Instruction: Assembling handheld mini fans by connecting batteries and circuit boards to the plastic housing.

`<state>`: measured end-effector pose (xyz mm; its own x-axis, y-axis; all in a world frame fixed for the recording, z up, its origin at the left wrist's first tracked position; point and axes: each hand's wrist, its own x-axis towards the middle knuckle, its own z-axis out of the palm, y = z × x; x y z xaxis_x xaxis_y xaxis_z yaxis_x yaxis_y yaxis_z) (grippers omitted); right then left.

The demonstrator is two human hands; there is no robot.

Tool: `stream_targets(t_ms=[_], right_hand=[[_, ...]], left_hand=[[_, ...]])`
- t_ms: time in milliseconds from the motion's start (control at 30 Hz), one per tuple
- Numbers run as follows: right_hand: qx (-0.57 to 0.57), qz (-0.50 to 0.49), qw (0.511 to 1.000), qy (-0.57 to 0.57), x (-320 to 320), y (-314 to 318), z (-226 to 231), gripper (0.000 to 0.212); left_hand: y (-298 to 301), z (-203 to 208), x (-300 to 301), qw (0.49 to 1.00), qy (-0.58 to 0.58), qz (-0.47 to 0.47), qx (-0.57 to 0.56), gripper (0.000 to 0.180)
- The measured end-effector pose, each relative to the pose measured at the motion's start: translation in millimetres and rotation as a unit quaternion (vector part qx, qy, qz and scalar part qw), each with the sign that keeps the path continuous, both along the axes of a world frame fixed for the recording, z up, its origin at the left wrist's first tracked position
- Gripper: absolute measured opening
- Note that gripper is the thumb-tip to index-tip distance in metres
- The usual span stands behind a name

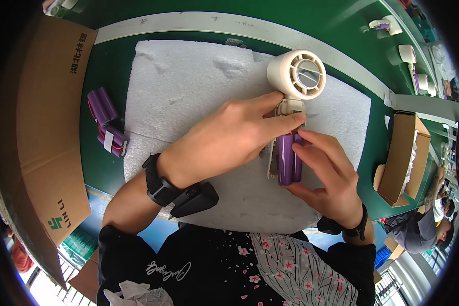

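A cream handheld fan (279, 76) with a round grille head lies on a white foam sheet (183, 76), its handle pointing toward me and its casing opened. My left hand (229, 132) reaches across from the left, its fingers closed around the neck and upper handle of the fan. Over the handle sits a purple battery pack (286, 163) of two cylindrical cells with a bit of red wire at its top end. My right hand (334, 176) grips this pack from the right, thumb at its lower end and fingers along its side. My fingers partly hide the handle's inside.
More purple battery packs (104, 109) with red wires lie left of the foam on the green table (99, 173). A tall cardboard box (51, 127) stands at the far left, a smaller open carton (395, 163) at the right. Fan parts (408, 53) rest beyond a pale rail; people sit at far right.
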<state>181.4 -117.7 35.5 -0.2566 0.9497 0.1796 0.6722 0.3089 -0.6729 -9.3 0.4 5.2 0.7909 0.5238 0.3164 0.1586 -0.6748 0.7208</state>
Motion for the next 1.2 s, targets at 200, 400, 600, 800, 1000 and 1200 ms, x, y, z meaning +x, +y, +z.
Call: stream_targets(t_ms=[200, 400, 600, 800, 1000, 1200], right_hand=[[0.016, 0.016, 0.999, -0.045, 2, -2, 0, 0.059], [0.040, 0.004, 0.994, -0.098, -7, -5, -1, 0.056], [0.052, -0.011, 0.994, -0.097, -12, -6, -5, 0.057], [0.063, -0.038, 0.996, -0.046, -14, -4, -11, 0.045], [0.011, -0.066, 0.998, -0.017, -15, 0, -7, 0.056], [-0.006, -0.077, 0.997, -0.016, -20, 9, -3, 0.064]], left_hand=[[2, 4, 0, 1.000, 0.020, -0.006, 0.002, 0.042], [5, 4, -1, 1.000, 0.008, -0.012, 0.007, 0.044], [3, 4, -1, 0.999, -0.014, -0.005, -0.031, 0.041], [5, 9, 0, 0.996, -0.016, -0.015, -0.084, 0.044], [8, 8, 2, 0.992, -0.026, -0.018, -0.124, 0.054], [9, 11, 1, 0.988, -0.016, -0.017, -0.152, 0.054]])
